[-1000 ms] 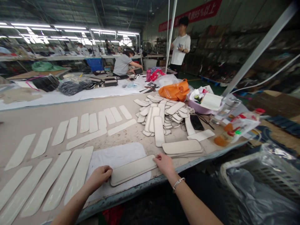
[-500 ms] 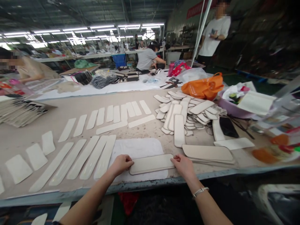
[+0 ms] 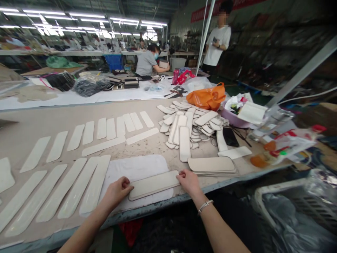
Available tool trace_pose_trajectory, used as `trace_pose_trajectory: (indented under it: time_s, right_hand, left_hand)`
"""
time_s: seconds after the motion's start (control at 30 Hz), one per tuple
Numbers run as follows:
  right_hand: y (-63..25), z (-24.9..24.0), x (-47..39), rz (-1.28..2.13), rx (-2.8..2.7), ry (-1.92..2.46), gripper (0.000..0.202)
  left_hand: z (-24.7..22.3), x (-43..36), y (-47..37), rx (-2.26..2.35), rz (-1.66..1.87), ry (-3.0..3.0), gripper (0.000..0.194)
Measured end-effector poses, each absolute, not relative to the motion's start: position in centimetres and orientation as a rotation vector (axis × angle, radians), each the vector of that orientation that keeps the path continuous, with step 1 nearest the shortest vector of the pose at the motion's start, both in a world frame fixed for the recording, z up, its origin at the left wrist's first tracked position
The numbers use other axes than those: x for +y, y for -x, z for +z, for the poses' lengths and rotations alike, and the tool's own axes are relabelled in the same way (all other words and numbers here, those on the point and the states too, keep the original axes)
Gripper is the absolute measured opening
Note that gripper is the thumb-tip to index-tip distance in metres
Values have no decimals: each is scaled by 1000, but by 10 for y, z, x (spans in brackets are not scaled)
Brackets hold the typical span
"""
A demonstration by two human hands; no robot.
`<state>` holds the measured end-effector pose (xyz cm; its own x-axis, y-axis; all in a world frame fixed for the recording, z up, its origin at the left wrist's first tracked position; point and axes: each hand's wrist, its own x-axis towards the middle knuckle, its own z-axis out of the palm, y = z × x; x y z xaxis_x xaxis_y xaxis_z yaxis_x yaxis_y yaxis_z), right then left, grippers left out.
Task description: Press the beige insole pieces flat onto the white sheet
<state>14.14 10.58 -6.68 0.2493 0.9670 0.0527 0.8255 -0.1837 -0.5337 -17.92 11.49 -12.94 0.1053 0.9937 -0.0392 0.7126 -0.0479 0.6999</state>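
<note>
A long cream panel [image 3: 155, 183] with rounded corners and a dark edge lies over a white sheet [image 3: 139, 162] at the table's front. My left hand [image 3: 119, 191] is closed, pinching the panel's left end. At the opposite end, the fingers of my right hand [image 3: 189, 181] pinch its upper corner. A stack of similar panels [image 3: 210, 164] lies just right of my right hand. Beyond it spreads a loose heap of smaller edged pieces [image 3: 184, 123]. Glossy cream strips [image 3: 76, 191] lie side by side to the left of my left hand.
A row of shorter strips [image 3: 101, 128] lies farther back. At the right are an orange bag [image 3: 206, 97], a lilac basin [image 3: 234, 118], a black phone-like slab [image 3: 231, 137] and a clear bottle [image 3: 271, 123]. A plastic crate [image 3: 302, 200] stands below the table edge. Co-workers are behind.
My view has turned right, so the table's things appear farther left. Both hands still hold the panel, which looks slightly more tilted. A seated co-worker in the background now holds up a boxy item.
</note>
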Motion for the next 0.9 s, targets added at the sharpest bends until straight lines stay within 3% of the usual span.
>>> trace_pose_trajectory:
  time_s: [0.23,0.9]
  right_hand:
    - [-143,-70,106,414,-1661,2074,9]
    - [-126,-56,104,511,-1509,2061,4]
  left_hand:
    - [-166,82,187,1395,1189,-2188,25]
    - [-176,78,190,1144,1223,-2431,20]
